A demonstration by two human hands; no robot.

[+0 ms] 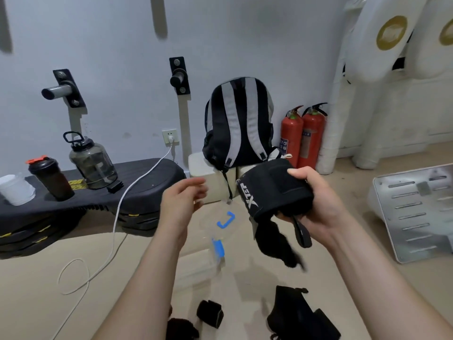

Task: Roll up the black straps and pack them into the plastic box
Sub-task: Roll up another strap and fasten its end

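Observation:
My right hand (316, 202) grips a rolled black strap (272, 190) with white lettering, held in the air at centre right; a loose end and a loop hang below it. My left hand (182, 204) hovers to its left, fingers relaxed and holding nothing, slightly blurred. Under the hands sits the clear plastic box (210, 231) with blue latches (225, 220), hard to make out. Near the bottom edge lie more black straps: a small roll (210, 313), a dark piece (181, 328) and a larger bundle (299, 315).
A black-and-grey backpack (239, 123) leans on the wall with two red fire extinguishers (302, 136) beside it. At left a black bench (98, 192) carries bottles (92, 160). A white cable (117, 217) trails across the floor. A metal plate (416, 212) lies at right.

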